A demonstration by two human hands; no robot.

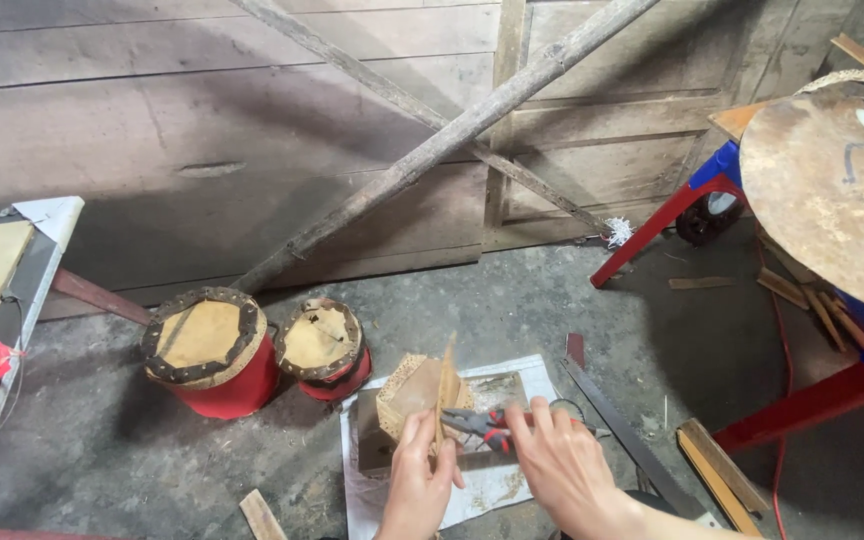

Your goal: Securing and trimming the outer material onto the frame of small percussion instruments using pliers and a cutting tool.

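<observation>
My left hand [418, 480] pinches a thin tan strip of wood or hide [446, 385] and holds it upright on edge. My right hand [564, 465] grips red-handled pliers [487, 424], whose jaws point left and meet the strip. Behind the strip sits a small tan drum-like piece with a patterned rim [407, 395], resting on a dark board [372, 440] over a white sheet [497, 485] on the concrete floor.
Two small red drums with tan heads, one large [210, 350] and one smaller [324, 347], stand to the left. A metal ruler [617, 425] lies right of my hands. A red-legged stool with a round worn top [832, 200] stands at right. Crossed poles [452, 130] lean on the wooden wall.
</observation>
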